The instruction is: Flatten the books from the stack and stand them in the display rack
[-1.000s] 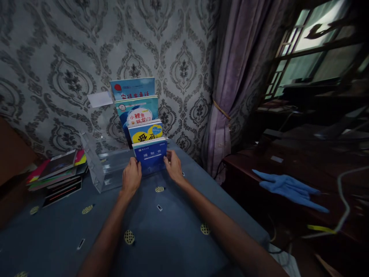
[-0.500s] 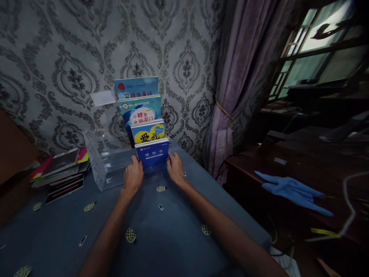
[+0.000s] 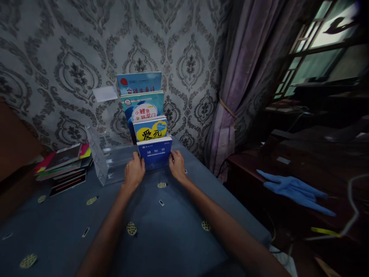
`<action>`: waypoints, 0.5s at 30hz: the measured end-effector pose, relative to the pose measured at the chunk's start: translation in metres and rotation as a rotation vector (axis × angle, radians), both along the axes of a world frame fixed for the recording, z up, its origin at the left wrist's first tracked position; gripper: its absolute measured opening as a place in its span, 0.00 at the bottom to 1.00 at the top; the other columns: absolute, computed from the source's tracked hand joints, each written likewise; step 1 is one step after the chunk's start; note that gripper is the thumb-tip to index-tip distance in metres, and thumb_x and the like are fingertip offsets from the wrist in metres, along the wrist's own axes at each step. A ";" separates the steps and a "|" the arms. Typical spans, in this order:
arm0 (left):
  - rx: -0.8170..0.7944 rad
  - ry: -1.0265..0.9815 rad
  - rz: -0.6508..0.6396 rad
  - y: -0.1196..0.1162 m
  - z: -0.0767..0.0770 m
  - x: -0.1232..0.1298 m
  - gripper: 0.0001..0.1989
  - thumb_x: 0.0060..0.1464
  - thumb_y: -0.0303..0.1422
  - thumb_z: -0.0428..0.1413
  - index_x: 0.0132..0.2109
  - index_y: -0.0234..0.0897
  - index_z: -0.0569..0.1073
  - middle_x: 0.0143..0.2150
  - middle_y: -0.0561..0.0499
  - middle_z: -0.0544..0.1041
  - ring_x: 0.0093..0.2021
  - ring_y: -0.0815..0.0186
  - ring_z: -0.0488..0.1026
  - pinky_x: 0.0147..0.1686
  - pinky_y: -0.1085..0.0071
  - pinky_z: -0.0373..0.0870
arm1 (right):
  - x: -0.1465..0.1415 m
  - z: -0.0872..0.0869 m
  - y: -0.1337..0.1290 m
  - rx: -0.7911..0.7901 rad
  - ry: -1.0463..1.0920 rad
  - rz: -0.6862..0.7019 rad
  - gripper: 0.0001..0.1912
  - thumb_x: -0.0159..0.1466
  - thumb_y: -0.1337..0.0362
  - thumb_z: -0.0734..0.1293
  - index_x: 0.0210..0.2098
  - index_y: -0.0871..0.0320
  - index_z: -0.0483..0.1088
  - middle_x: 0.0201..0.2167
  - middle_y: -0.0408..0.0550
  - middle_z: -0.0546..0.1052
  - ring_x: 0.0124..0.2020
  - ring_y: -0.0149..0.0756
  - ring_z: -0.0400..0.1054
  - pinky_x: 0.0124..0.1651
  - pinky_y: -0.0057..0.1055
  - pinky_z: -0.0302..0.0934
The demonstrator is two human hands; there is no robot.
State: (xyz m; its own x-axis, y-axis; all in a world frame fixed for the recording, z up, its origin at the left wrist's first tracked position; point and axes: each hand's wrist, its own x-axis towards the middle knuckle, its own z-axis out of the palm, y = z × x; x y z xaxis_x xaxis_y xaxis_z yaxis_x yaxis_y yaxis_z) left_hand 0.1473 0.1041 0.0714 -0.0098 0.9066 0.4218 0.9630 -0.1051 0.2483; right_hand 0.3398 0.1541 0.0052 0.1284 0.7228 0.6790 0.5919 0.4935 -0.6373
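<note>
My left hand (image 3: 134, 171) is closed at the left edge of a dark blue booklet (image 3: 155, 154). At its right edge, the fingers of my right hand (image 3: 177, 165) are curled in the same way. The booklet stands upright in the lowest front tier of a clear stepped rack (image 3: 115, 165). Rising behind it in the rack are a yellow-and-blue book (image 3: 151, 132), a teal book (image 3: 144, 102) and a light blue book (image 3: 140, 82) with red lettering. My fingertips are partly hidden behind the booklet's edges.
Left of the rack lies a stack of books and folders (image 3: 65, 165), with a brown box (image 3: 17, 150) beyond it. The table (image 3: 161, 250) has a grey-blue patterned cloth. A blue glove (image 3: 294, 188) rests on dark furniture at right, past a tied purple curtain (image 3: 226, 96).
The camera view has shifted slightly, so the scene sits a little further right. Both hands stay at the blue booklet's sides, with the books standing as before.
</note>
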 end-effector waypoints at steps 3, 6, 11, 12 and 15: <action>0.003 -0.006 -0.002 -0.001 0.000 -0.001 0.08 0.67 0.32 0.47 0.51 0.35 0.64 0.38 0.40 0.81 0.38 0.53 0.81 0.34 0.67 0.70 | 0.001 -0.001 0.000 0.002 -0.002 0.017 0.17 0.65 0.71 0.56 0.46 0.57 0.73 0.37 0.52 0.71 0.38 0.45 0.66 0.48 0.43 0.65; 0.000 -0.018 -0.012 -0.004 0.000 -0.001 0.09 0.67 0.32 0.47 0.51 0.34 0.65 0.40 0.38 0.81 0.38 0.52 0.81 0.35 0.65 0.71 | 0.002 -0.003 -0.001 0.014 -0.002 0.030 0.15 0.65 0.71 0.56 0.43 0.56 0.73 0.36 0.52 0.71 0.37 0.45 0.65 0.47 0.43 0.65; -0.047 -0.007 -0.007 -0.008 0.003 0.002 0.10 0.67 0.32 0.47 0.51 0.33 0.65 0.42 0.35 0.81 0.41 0.49 0.81 0.36 0.64 0.71 | 0.003 -0.009 -0.004 0.011 0.011 0.019 0.18 0.65 0.70 0.56 0.48 0.57 0.73 0.37 0.52 0.71 0.39 0.46 0.67 0.49 0.46 0.65; -0.058 -0.005 -0.004 -0.009 0.003 0.002 0.11 0.67 0.32 0.47 0.52 0.32 0.65 0.43 0.35 0.81 0.41 0.49 0.81 0.36 0.64 0.71 | 0.003 -0.010 -0.004 0.013 0.015 0.014 0.19 0.65 0.70 0.56 0.50 0.57 0.72 0.37 0.53 0.71 0.40 0.46 0.67 0.50 0.46 0.65; -0.080 0.000 0.000 -0.012 0.001 0.003 0.12 0.67 0.32 0.47 0.54 0.32 0.65 0.45 0.35 0.80 0.45 0.49 0.81 0.39 0.63 0.71 | 0.003 -0.015 -0.006 0.019 0.018 -0.008 0.20 0.65 0.68 0.56 0.53 0.57 0.70 0.38 0.53 0.72 0.42 0.46 0.68 0.52 0.47 0.65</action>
